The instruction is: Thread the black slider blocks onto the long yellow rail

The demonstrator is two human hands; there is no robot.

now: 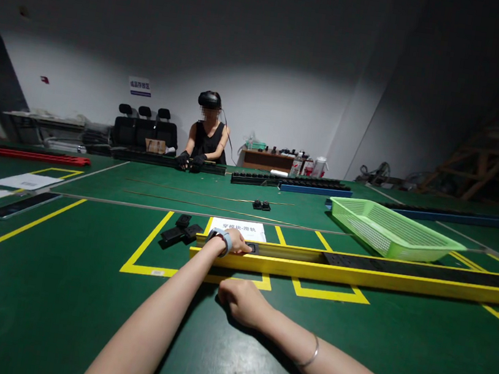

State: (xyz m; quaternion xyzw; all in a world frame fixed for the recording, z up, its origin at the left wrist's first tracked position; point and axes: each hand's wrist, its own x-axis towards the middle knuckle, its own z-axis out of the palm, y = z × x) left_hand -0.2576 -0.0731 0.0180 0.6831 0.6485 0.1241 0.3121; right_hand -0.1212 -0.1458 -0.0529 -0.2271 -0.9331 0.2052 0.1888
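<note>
A long yellow rail [357,278] with a channel lies across the table in front of me. My left hand [236,241], wearing a watch, reaches into the channel near the rail's left end. Its fingers are closed on a small black block [252,248] sitting between the rail's walls. More black modules [405,269] fill the channel further right, past a bare stretch. My right hand [242,302] rests on the table just in front of the rail, curled into a loose fist with nothing visible in it. Several loose black blocks [181,231] lie left of the rail's end.
Behind the rail stands a light green basket [392,232]. A printed sheet [248,230] lies behind my left hand. Two black parts [262,205] and thin rods [173,199] are farther back. A phone-like slab [23,205] is left. Across the table, a gloved person [210,138] works.
</note>
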